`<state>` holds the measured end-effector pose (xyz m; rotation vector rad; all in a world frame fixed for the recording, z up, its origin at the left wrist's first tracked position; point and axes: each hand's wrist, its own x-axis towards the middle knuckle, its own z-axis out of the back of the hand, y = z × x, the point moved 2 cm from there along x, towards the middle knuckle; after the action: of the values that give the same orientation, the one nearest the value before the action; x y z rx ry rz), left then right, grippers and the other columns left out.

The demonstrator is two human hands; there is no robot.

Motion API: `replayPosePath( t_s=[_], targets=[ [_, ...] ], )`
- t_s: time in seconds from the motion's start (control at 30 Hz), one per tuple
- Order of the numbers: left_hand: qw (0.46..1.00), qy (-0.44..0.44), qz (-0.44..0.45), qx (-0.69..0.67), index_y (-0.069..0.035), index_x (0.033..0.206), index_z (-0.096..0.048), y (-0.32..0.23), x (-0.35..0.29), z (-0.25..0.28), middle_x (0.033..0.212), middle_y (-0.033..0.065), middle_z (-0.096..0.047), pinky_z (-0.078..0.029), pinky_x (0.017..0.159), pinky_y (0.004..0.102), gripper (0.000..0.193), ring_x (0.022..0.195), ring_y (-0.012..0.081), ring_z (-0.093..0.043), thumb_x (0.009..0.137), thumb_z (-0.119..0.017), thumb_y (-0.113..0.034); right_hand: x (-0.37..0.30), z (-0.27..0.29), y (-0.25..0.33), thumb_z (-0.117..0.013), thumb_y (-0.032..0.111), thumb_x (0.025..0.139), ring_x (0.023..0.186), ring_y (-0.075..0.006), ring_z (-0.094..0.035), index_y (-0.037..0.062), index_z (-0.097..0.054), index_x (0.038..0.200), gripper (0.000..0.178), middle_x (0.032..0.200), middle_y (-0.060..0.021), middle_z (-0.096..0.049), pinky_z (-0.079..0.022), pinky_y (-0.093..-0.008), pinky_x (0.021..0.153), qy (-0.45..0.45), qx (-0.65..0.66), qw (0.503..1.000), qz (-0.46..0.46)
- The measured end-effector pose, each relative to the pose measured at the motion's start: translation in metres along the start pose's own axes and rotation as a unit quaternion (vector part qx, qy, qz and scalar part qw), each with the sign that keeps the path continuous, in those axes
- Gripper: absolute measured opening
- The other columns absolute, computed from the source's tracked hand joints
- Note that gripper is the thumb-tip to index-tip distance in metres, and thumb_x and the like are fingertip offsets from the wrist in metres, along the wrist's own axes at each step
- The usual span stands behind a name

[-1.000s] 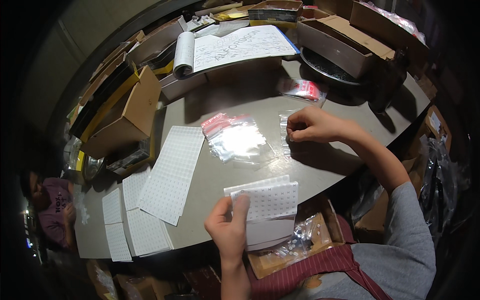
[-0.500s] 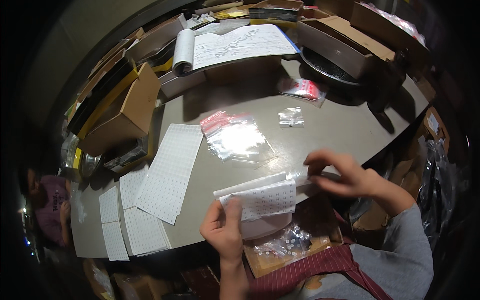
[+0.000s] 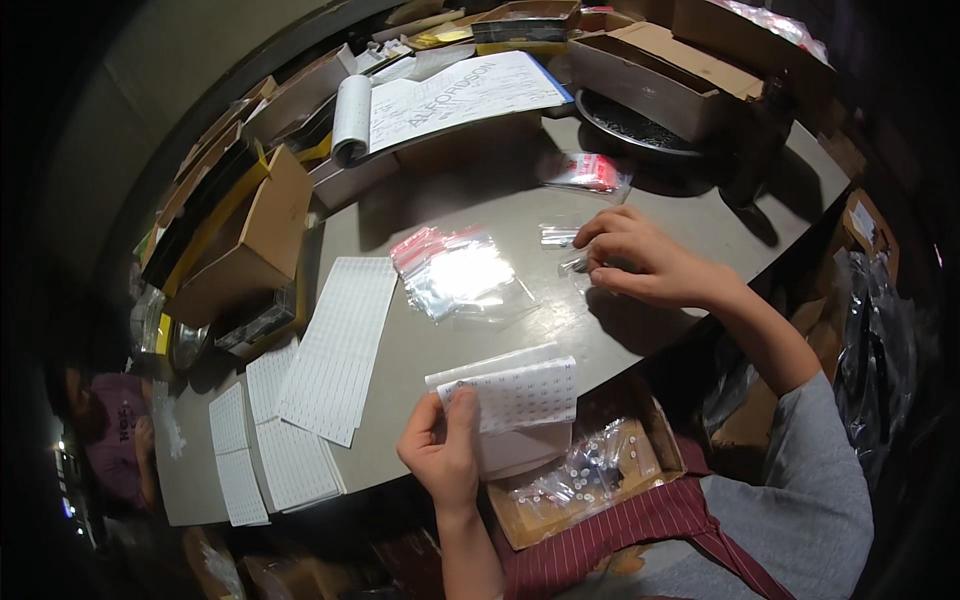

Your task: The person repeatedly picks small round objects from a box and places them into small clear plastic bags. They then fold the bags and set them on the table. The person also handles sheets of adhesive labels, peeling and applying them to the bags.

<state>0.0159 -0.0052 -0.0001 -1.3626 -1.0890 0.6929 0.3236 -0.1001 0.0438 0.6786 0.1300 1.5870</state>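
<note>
Left hand (image 3: pixel 440 445) pinches a folded label sheet (image 3: pixel 525 392).
Right hand (image 3: pixel 645 262) half curls beside a small clear bag (image 3: pixel 557 237) — whether its fingers (image 3: pixel 610 243) grip, I cannot tell.

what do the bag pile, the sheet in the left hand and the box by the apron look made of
Bag pile: probably clear plastic film, glossy; it throws back a hard white glare.
Sheet in the left hand: likely paper, matte white and thin enough to bend; a coated backing can't be ruled out.
Box: seemingly cardboard, dull brown with thin walls.
</note>
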Motion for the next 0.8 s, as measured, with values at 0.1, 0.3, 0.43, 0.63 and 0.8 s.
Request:
replayPosePath(
  t_s=[0.1,0.3,0.43,0.63,0.8],
  targets=[
    [1.0,0.0,0.01,0.001,0.006,0.093,-0.069,-0.002,-0.001,0.001,0.08,-0.0032,-0.062,-0.04,0.066,0.0189,0.014,0.073,0.0032,-0.051,0.094,-0.073,-0.007,0.01,0.002,-0.013,-0.066,0.022,0.09,0.132,-0.0322,-0.043,0.0041,-0.066,0.089,0.018,0.125,-0.0134,-0.06,-0.035,-0.0433,0.113,0.009,0.031,0.999,-0.038],
    [0.999,0.014,-0.014,0.034,0.005,0.091,-0.069,0.0,0.0,0.003,0.08,-0.0032,-0.062,-0.041,0.066,0.0197,0.013,0.074,0.0035,-0.052,0.093,-0.073,-0.006,0.025,0.003,-0.027,-0.068,0.021,0.087,0.138,-0.0364,-0.036,0.0044,-0.066,0.086,0.017,0.132,-0.0141,-0.058,-0.032,-0.0479,0.115,0.059,0.025,0.998,-0.007],
    [0.999,0.021,-0.009,0.032,0.005,0.093,-0.071,0.001,-0.001,0.004,0.081,-0.0006,-0.067,-0.043,0.069,0.0198,0.013,0.075,0.0049,-0.056,0.093,-0.073,-0.008,0.027,-0.012,-0.038,-0.072,0.025,0.086,0.138,-0.0386,-0.037,0.0043,-0.066,0.094,0.023,0.132,-0.0157,-0.056,-0.031,-0.0496,0.116,0.063,-0.084,0.993,0.056],
    [1.0,-0.013,-0.006,-0.015,0.005,0.098,-0.071,-0.002,-0.004,0.002,0.084,0.001,-0.068,-0.043,0.07,0.0202,0.014,0.075,0.0057,-0.057,0.095,-0.071,-0.009,0.02,0.003,-0.024,-0.08,0.043,0.079,0.136,-0.0415,-0.037,0.0017,-0.058,0.117,0.061,0.132,-0.0197,-0.051,-0.03,-0.0528,0.116,0.057,-0.145,0.985,-0.07],
    [0.996,-0.028,-0.017,-0.081,0.006,0.098,-0.07,-0.003,-0.005,0.007,0.087,0.0029,-0.068,-0.044,0.072,0.0217,0.015,0.077,0.0078,-0.058,0.096,-0.07,-0.009,-0.01,-0.007,0.024,-0.078,0.065,0.076,0.135,-0.0435,-0.036,0.0073,-0.053,0.132,0.085,0.137,-0.0239,-0.044,-0.032,-0.0525,0.115,0.146,-0.193,0.968,0.062]
  ],
)
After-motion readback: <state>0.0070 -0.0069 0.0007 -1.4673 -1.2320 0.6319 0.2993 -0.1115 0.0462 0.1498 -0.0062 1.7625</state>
